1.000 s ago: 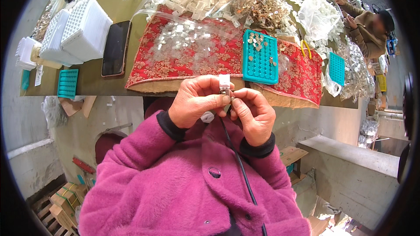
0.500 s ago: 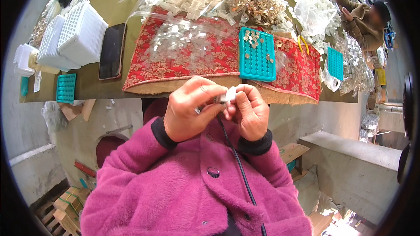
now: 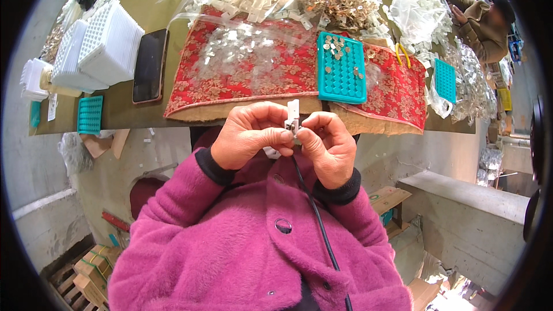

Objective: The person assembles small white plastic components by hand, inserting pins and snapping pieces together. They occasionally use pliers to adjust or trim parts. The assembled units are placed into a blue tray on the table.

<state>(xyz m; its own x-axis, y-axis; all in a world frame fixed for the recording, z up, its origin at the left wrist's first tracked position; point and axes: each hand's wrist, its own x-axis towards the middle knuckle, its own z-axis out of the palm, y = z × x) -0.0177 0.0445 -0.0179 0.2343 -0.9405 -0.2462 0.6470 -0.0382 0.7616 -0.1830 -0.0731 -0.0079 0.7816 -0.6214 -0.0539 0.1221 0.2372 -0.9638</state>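
Just now, a small white piece (image 3: 294, 109) with a metal part (image 3: 292, 125) is between the hands, before the chest. The left hand's (image 3: 245, 133) fingers are clamped on it; the right hand's (image 3: 331, 145) fingers curl close at its lower right, though I cannot tell whether they grip. Beyond, a red floral cloth (image 3: 242, 85) covers some of the desk (image 3: 122, 109), bearing a teal tray (image 3: 341, 91) with round metal bits (image 3: 334, 46).

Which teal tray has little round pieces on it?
The teal tray on the red patterned cloth, just beyond the right hand. Several small round pieces lie on it; none show on the other teal trays to either side.
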